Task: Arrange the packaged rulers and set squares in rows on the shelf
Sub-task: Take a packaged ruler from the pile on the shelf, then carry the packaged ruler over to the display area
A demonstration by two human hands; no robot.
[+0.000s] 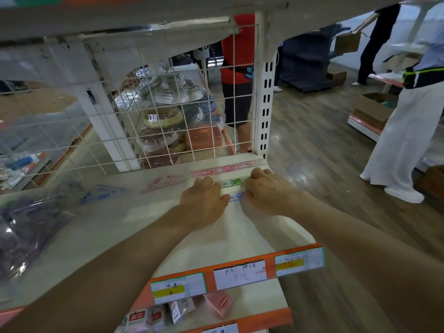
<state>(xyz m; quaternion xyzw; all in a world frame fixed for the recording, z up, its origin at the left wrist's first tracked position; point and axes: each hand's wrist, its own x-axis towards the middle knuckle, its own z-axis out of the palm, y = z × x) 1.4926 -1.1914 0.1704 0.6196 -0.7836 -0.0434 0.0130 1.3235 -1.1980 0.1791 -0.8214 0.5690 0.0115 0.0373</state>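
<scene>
On the white shelf (216,236), near its far right corner, a pink packaged ruler (228,169) lies along the back. In front of it lie a green ruler (232,182) and a blue ruler (236,196), side by side. My left hand (204,203) rests on their left ends and my right hand (266,193) on their right ends, fingers curled over the packages. A pink set square (164,182) lies further left, and a blue set square (103,193) beyond it.
A white wire grid (134,121) backs the shelf, and a slotted post (264,92) stands at its right corner. Clear bags of stock (28,227) lie at the left. Orange price strip (240,270) edges the front. People stand in the aisle at right.
</scene>
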